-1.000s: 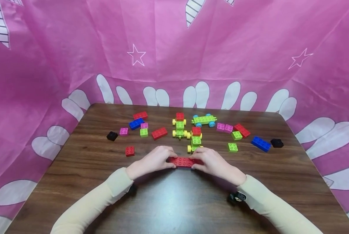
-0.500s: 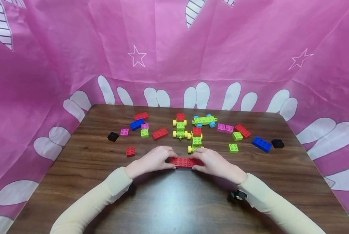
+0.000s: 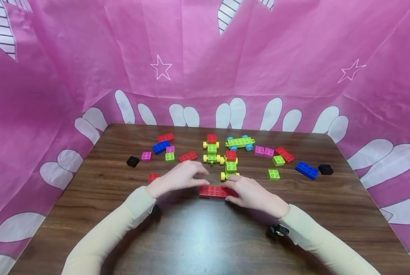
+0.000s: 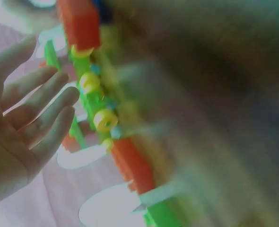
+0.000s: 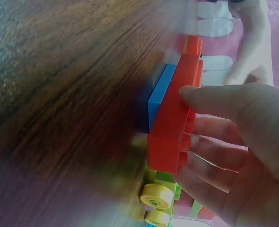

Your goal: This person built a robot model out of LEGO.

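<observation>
Two red bricks (image 3: 210,191) lie end to end in front of me, over a blue brick (image 5: 160,90) that shows beneath them in the right wrist view. My right hand (image 3: 254,193) pinches the right end of the red row, thumb (image 5: 210,100) on the near side. Its fingers are partly hidden behind the brick. Raised just off the row's left end, my left hand (image 3: 181,176) holds nothing, and its fingers look extended in the left wrist view. Right behind the row stands a green and red brick car (image 3: 230,166) with yellow wheels.
Another yellow-wheeled car (image 3: 211,149) and a green wheeled base (image 3: 240,142) stand farther back. Loose bricks flank them, among them a red brick (image 3: 188,156) near my left hand, a blue brick (image 3: 306,170) and a black brick (image 3: 325,169) at right. A pink curtain (image 3: 205,57) hangs behind the table.
My left hand has let go of the red row's left end and moved up and slightly away. The right hand still holds the other end.
</observation>
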A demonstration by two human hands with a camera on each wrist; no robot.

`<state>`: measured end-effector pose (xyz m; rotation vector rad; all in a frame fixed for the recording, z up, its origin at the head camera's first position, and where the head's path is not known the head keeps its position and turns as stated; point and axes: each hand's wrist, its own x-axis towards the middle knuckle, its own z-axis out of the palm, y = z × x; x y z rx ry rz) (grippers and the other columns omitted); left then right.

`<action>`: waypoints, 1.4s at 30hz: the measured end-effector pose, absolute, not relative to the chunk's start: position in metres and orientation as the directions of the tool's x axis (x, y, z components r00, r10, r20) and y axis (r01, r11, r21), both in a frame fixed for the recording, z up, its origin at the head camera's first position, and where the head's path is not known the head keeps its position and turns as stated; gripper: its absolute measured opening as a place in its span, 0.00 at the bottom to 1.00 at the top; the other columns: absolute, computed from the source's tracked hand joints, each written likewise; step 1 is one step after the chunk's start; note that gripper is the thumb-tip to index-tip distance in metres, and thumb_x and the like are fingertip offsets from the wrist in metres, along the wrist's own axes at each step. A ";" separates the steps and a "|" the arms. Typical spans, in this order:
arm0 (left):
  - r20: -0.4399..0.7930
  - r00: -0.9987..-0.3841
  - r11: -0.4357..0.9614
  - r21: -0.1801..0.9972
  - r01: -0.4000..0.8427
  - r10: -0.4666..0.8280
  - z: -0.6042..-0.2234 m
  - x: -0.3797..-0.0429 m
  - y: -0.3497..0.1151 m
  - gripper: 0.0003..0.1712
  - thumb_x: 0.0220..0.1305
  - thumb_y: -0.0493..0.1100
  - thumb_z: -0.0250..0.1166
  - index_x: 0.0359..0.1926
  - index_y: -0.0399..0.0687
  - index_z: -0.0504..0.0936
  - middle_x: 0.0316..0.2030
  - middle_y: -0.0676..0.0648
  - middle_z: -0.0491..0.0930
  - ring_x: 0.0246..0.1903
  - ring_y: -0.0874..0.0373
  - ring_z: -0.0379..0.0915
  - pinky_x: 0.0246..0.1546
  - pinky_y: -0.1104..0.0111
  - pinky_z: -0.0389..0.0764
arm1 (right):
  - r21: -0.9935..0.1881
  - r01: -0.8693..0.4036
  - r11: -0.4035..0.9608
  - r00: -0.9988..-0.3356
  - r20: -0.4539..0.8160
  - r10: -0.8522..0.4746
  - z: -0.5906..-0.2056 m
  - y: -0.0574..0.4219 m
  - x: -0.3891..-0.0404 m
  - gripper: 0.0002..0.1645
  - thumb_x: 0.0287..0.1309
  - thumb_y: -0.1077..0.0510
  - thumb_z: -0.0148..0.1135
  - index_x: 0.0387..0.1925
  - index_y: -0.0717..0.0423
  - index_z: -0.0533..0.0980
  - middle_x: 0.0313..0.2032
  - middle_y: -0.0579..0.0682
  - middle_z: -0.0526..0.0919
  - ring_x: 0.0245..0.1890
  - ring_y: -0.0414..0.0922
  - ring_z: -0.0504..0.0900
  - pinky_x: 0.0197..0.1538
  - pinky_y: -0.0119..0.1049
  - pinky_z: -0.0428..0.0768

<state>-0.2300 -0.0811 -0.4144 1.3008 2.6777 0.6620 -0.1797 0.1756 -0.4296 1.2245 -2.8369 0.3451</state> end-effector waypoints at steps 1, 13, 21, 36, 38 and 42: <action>0.122 -0.644 0.547 0.425 0.721 0.755 -0.412 -0.236 -0.081 0.19 0.63 0.52 0.69 0.48 0.45 0.87 0.42 0.49 0.88 0.43 0.58 0.83 0.47 0.66 0.84 | -0.191 -0.722 0.665 -0.689 0.115 -0.716 -0.430 0.176 -0.180 0.24 0.52 0.49 0.75 0.49 0.53 0.83 0.41 0.48 0.85 0.38 0.40 0.83 0.44 0.36 0.86; 0.201 -0.778 0.663 0.424 0.617 0.596 -0.384 -0.306 -0.070 0.21 0.67 0.47 0.65 0.55 0.39 0.82 0.52 0.41 0.84 0.54 0.49 0.79 0.59 0.57 0.78 | -0.189 -0.715 0.673 -0.696 0.100 -0.711 -0.429 0.174 -0.178 0.23 0.52 0.49 0.75 0.50 0.53 0.82 0.42 0.48 0.86 0.40 0.41 0.83 0.46 0.38 0.86; 0.103 -0.813 0.727 0.393 0.562 0.573 -0.389 -0.327 -0.060 0.27 0.69 0.49 0.63 0.63 0.38 0.76 0.60 0.39 0.79 0.62 0.46 0.73 0.67 0.55 0.72 | -0.212 -0.709 0.673 -0.700 0.091 -0.709 -0.429 0.174 -0.178 0.23 0.53 0.51 0.74 0.50 0.53 0.82 0.43 0.48 0.85 0.42 0.41 0.84 0.47 0.39 0.86; 0.094 -0.828 0.749 0.380 0.543 0.552 -0.396 -0.334 -0.051 0.22 0.69 0.46 0.63 0.60 0.42 0.80 0.58 0.43 0.82 0.60 0.50 0.77 0.64 0.59 0.76 | -0.201 -0.702 0.683 -0.706 0.071 -0.705 -0.427 0.174 -0.179 0.22 0.52 0.51 0.75 0.48 0.53 0.81 0.41 0.48 0.85 0.39 0.40 0.83 0.44 0.38 0.86; 0.092 -0.833 0.755 0.378 0.536 0.546 -0.396 -0.333 -0.050 0.22 0.69 0.46 0.63 0.60 0.43 0.80 0.57 0.44 0.83 0.60 0.51 0.77 0.63 0.59 0.77 | -0.198 -0.702 0.684 -0.706 0.068 -0.705 -0.428 0.174 -0.178 0.22 0.52 0.51 0.75 0.48 0.53 0.81 0.41 0.48 0.85 0.38 0.40 0.83 0.42 0.37 0.86; 0.084 -0.838 0.763 0.372 0.528 0.539 -0.396 -0.332 -0.049 0.22 0.68 0.47 0.64 0.59 0.44 0.81 0.57 0.45 0.83 0.60 0.51 0.78 0.62 0.58 0.78 | -0.190 -0.703 0.685 -0.706 0.071 -0.705 -0.429 0.176 -0.176 0.22 0.51 0.51 0.75 0.47 0.54 0.82 0.40 0.47 0.85 0.36 0.39 0.82 0.40 0.36 0.85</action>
